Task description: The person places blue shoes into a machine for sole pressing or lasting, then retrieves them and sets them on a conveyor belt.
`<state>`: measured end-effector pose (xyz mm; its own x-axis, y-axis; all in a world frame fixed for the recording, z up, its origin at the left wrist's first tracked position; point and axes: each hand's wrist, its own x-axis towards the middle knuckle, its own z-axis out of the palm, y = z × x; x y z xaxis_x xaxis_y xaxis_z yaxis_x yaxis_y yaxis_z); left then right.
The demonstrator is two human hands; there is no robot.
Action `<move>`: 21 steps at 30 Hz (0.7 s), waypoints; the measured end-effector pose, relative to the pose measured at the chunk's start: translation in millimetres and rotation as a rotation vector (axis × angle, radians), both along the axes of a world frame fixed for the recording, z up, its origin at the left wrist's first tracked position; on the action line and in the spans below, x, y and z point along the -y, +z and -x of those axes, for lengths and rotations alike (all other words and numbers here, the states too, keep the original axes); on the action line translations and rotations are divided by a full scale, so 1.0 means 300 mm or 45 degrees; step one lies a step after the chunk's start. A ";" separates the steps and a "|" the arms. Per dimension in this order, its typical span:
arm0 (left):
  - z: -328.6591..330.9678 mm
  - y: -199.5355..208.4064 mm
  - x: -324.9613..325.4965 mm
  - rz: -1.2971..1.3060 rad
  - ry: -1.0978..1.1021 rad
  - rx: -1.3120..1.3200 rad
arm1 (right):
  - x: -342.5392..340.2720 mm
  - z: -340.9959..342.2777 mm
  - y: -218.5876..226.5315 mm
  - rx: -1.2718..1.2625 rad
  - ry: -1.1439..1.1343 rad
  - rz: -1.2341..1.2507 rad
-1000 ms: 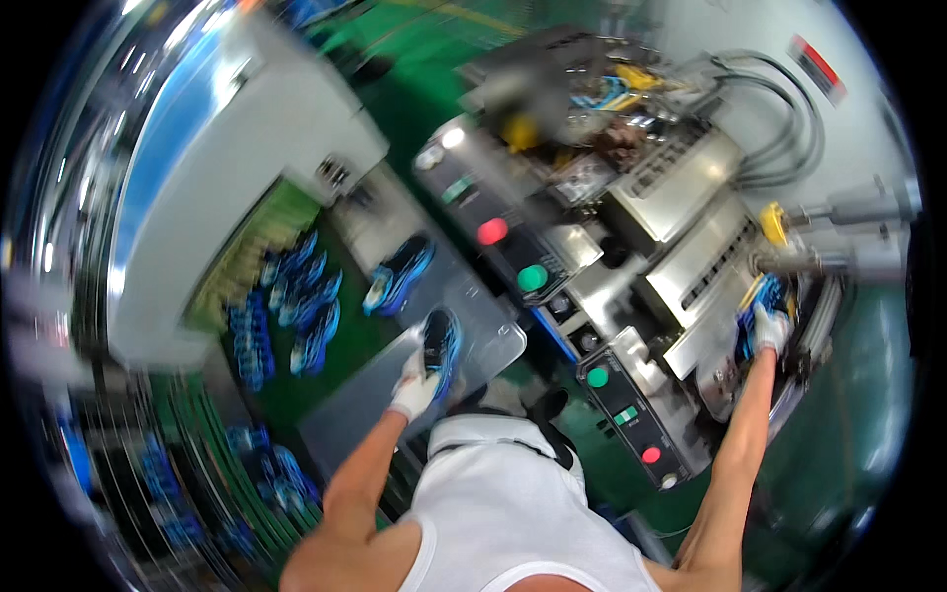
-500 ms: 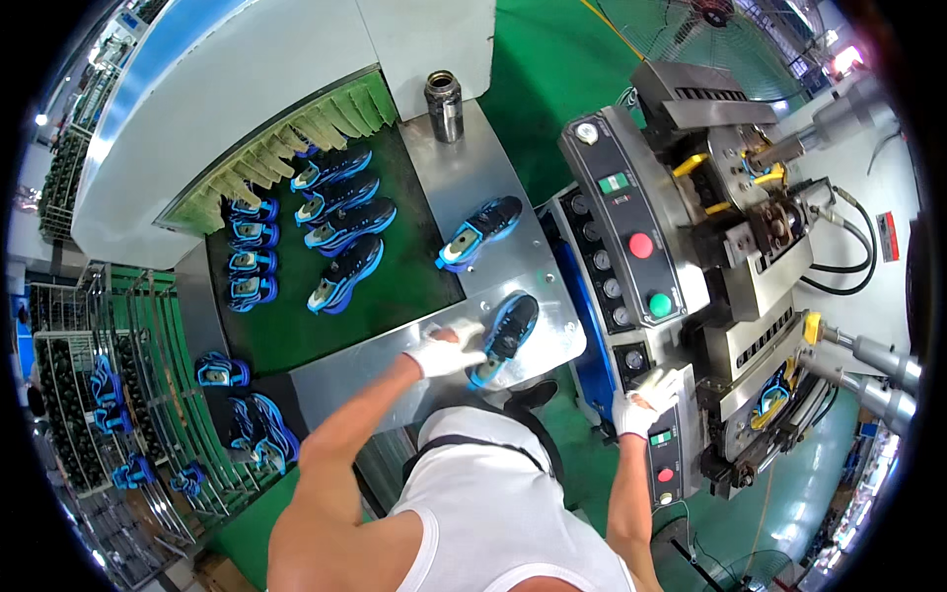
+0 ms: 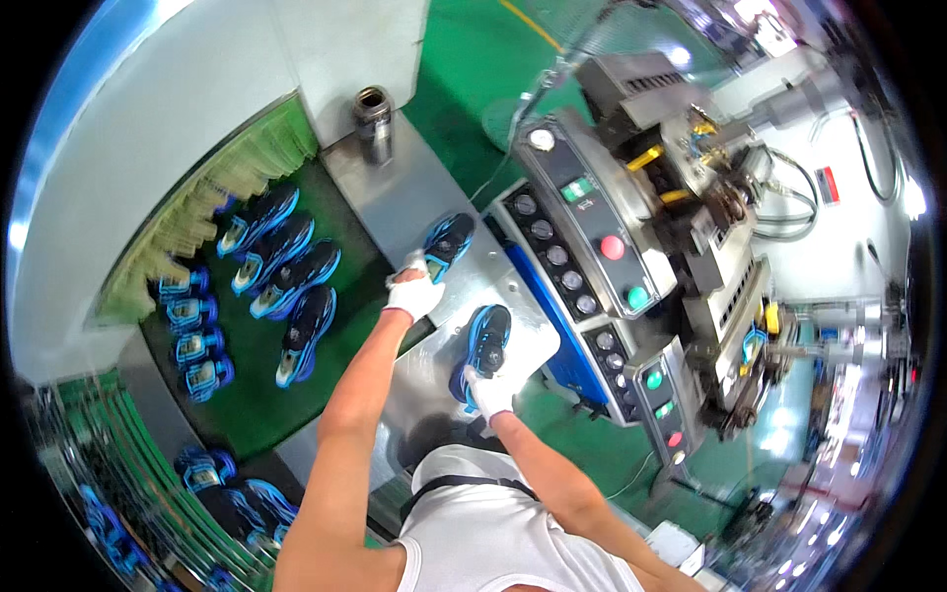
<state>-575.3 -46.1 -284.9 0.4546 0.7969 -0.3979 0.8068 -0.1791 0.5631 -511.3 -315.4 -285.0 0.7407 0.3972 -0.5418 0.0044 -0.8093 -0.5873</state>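
Note:
Two black-and-blue sneakers lie on the metal table ledge before me, toes pointing away. My left hand (image 3: 414,288), in a white glove, has its fingers closed at the heel end of the farther sneaker (image 3: 453,237). The heel of the nearer sneaker (image 3: 489,333) is in the grip of my right hand (image 3: 490,391), gloved in white as well. Each hand hides the back part of its shoe. Both sneakers rest on the ledge or just above it; I cannot tell which.
On the left, rows of sneakers (image 3: 308,326) lie on a green conveyor belt (image 3: 261,390) beneath a fringed curtain (image 3: 212,197). A metal flask (image 3: 374,123) stands at the ledge's far end. Right of me is a press machine with a button panel (image 3: 592,212). More sneakers (image 3: 261,508) sit lower left.
My right hand has left the machine panel and come to the nearer sneaker's heel. My left hand has moved from beside that sneaker up to the farther one. The whole view has turned.

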 end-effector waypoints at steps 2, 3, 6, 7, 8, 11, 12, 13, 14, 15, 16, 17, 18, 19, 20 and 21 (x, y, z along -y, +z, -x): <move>0.023 0.002 0.020 0.012 -0.012 0.047 | -0.019 -0.022 0.091 0.012 -0.107 0.075; 0.089 -0.088 0.040 -0.151 0.003 0.151 | -0.033 -0.048 0.154 0.018 -0.128 0.142; 0.019 0.203 0.285 0.275 -0.024 0.171 | 0.164 -0.155 0.172 -0.557 -0.733 -0.631; 0.042 0.166 0.374 0.247 -0.066 0.166 | 0.199 -0.161 0.208 -0.584 -0.803 -0.697; 0.045 0.178 0.486 0.228 -0.090 0.090 | 0.256 -0.162 0.245 -0.663 -0.876 -0.742; -0.003 0.303 0.767 0.361 -0.259 0.031 | 0.499 -0.158 0.311 -0.539 -0.974 -0.779; -0.014 0.336 0.861 0.468 -0.242 0.223 | 0.650 -0.171 0.314 -0.635 -0.992 -0.726; -0.016 0.225 0.926 0.578 -0.319 0.407 | 0.776 -0.167 0.351 -0.543 -0.955 -0.867; -0.117 0.511 1.049 0.405 -0.504 0.098 | 0.916 -0.128 0.408 -0.499 -1.134 -0.958; -0.177 0.584 1.127 0.466 -0.673 0.090 | 1.026 -0.093 0.477 -0.451 -1.260 -1.064; -0.219 0.631 1.198 0.547 -0.862 0.062 | 1.116 -0.057 0.560 -0.458 -1.553 -1.135; -0.236 0.559 1.291 0.425 -1.009 0.175 | 1.235 -0.006 0.565 -0.189 -1.584 -1.106; -0.256 0.488 1.389 0.295 -1.151 0.296 | 1.327 0.030 0.600 -0.109 -1.708 -1.150; -0.297 0.606 1.513 0.515 -1.260 0.463 | 1.437 0.074 0.623 -0.014 -1.851 -1.187; -0.324 0.661 1.606 0.544 -1.328 0.484 | 1.495 0.088 0.751 0.030 -1.958 -1.244; -0.347 0.701 1.698 0.590 -1.394 0.495 | 1.563 0.114 0.824 0.152 -2.038 -1.281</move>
<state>-471.1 -555.5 -74.7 0.9398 -0.2524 -0.2305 0.1259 -0.3715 0.9199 -545.5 -784.3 -37.9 0.6931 -0.5156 -0.5038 -0.2303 0.5039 -0.8325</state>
